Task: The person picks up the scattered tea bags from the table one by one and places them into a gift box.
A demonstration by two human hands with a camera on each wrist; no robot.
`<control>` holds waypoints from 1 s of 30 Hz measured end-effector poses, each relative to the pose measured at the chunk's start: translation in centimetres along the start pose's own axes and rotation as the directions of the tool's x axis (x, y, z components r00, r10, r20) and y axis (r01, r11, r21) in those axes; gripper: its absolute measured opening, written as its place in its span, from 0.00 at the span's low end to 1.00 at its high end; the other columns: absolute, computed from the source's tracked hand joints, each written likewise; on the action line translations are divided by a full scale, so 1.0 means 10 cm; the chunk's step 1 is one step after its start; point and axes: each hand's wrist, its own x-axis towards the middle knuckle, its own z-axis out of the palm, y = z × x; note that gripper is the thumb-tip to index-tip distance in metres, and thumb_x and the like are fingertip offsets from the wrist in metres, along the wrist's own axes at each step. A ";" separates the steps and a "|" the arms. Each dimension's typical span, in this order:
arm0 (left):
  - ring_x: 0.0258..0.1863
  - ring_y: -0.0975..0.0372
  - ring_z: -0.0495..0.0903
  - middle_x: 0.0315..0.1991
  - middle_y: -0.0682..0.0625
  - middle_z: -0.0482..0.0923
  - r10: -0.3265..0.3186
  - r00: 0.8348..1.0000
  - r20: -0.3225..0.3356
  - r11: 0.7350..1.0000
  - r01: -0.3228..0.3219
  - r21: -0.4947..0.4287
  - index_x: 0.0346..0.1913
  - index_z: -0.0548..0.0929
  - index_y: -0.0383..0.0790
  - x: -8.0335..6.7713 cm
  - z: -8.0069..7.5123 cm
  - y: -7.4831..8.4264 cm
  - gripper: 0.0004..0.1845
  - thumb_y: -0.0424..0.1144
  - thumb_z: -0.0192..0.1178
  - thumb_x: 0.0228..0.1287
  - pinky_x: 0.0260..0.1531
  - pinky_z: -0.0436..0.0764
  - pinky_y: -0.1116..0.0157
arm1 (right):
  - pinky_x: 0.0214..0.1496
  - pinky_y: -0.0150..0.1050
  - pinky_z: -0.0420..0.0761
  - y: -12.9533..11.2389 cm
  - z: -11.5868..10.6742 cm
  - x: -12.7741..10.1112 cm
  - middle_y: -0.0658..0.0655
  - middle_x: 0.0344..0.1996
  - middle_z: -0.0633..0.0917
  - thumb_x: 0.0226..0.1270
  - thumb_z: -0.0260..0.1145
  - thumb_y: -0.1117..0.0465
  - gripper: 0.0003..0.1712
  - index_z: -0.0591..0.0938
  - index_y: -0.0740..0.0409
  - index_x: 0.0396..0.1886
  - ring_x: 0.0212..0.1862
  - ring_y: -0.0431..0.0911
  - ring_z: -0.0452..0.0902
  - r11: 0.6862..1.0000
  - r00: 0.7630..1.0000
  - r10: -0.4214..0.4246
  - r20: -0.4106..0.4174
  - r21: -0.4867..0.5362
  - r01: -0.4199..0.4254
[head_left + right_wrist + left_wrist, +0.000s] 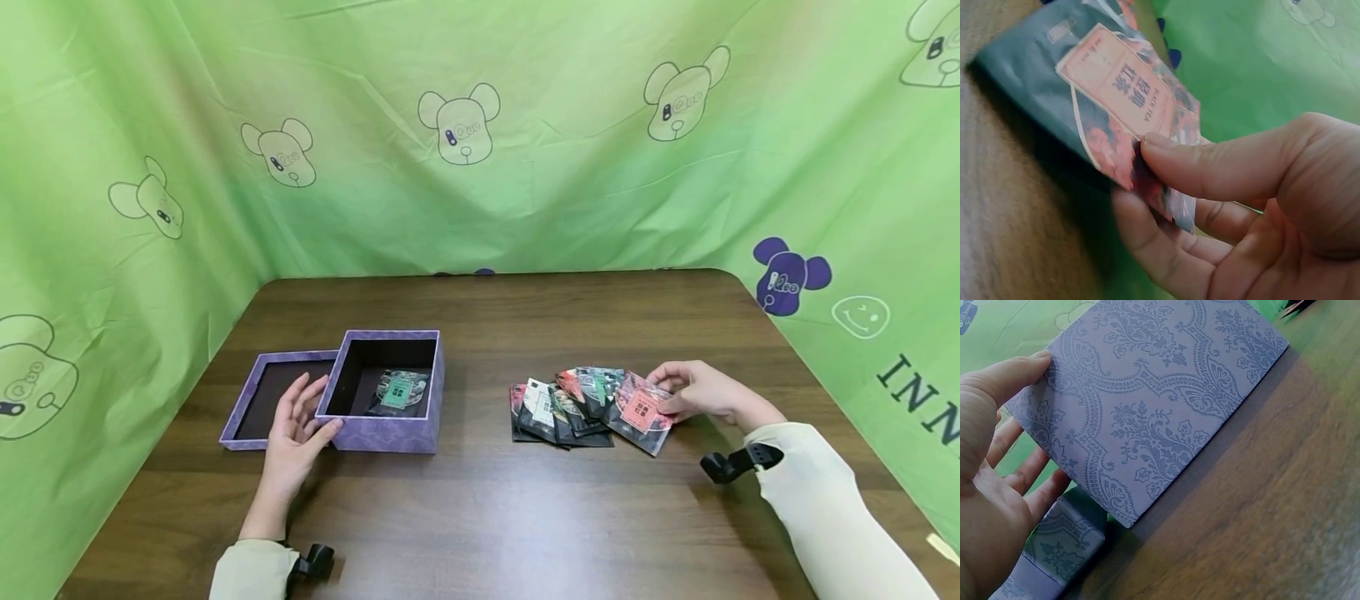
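Observation:
My right hand (697, 392) pinches a tea bag sachet (640, 414) by its right edge, thumb on the front. The right wrist view shows its pink label reading "BLACK TEA" on a dark wrapper (1029, 69). Left of it several more sachets (540, 407) lie fanned and overlapping on the table. My left hand (296, 429) grips the front left corner of a purple patterned box (386, 435), thumb on the front wall and fingers along the left side. Inside the box lies a sachet with a green label (400, 392).
The box lid (243, 408) lies upturned left of the box, partly behind it and my left hand. The brown wooden table (495, 517) ends at the back against a green printed cloth (465, 217), which also hangs at both sides.

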 end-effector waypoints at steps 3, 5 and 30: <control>0.60 0.63 0.72 0.64 0.57 0.74 0.004 1.000 0.003 1.000 -0.004 -0.001 0.72 0.63 0.42 0.01 0.00 0.00 0.44 0.08 0.54 0.54 0.46 0.74 0.73 | 0.34 0.38 0.84 -0.01 -0.04 -0.02 0.55 0.33 0.81 0.58 0.64 0.80 0.25 0.66 0.87 0.53 0.32 0.41 0.80 1.000 1.000 -0.004 0.019 0.019 0.004; 0.60 0.64 0.72 0.63 0.57 0.74 0.006 1.000 0.004 1.000 -0.006 -0.005 0.73 0.62 0.40 0.01 0.01 0.00 0.44 0.08 0.54 0.54 0.46 0.74 0.73 | 0.35 0.37 0.83 0.00 -0.07 -0.03 0.54 0.33 0.81 0.58 0.64 0.79 0.26 0.66 0.88 0.54 0.32 0.41 0.80 1.000 1.000 -0.012 0.027 0.020 0.011; 0.59 0.63 0.72 0.63 0.56 0.75 -0.002 1.000 -0.010 1.000 0.001 -0.010 0.73 0.60 0.36 0.01 0.00 -0.03 0.43 0.08 0.54 0.54 0.46 0.74 0.73 | 0.35 0.37 0.83 -0.28 -0.17 0.03 0.52 0.33 0.84 0.55 0.64 0.81 0.20 0.76 0.79 0.49 0.34 0.41 0.82 0.992 0.994 -0.113 -0.015 0.053 0.113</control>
